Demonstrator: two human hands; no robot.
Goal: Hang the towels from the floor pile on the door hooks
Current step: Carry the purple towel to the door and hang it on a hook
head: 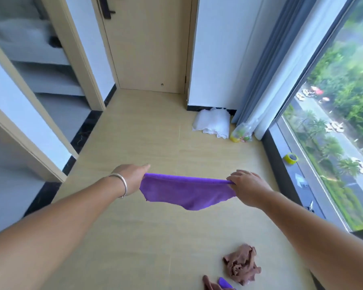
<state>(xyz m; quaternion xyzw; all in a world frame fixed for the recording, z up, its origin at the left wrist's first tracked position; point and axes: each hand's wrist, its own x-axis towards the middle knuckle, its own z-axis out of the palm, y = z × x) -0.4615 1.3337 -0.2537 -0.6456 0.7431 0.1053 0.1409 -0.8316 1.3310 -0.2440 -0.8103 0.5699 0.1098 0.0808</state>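
Observation:
A purple towel [187,192] is stretched out in the air in front of me, above the wooden floor. My left hand [132,176] pinches its left top corner and my right hand [246,185] grips its right top corner. The towel sags in the middle. On the floor at the bottom right lies a crumpled brown towel [242,266], with another brown towel [210,284] and a bit of purple cloth [225,284] at the frame's bottom edge. The beige door [151,49] stands shut ahead; no hooks show on its visible part.
A white bundle [213,124] and a plastic bag with yellow-green items [241,135] lie by the wall near the grey curtain [266,70]. A yellow tape roll [291,158] sits on the window sill. An open doorway [40,59] is on the left.

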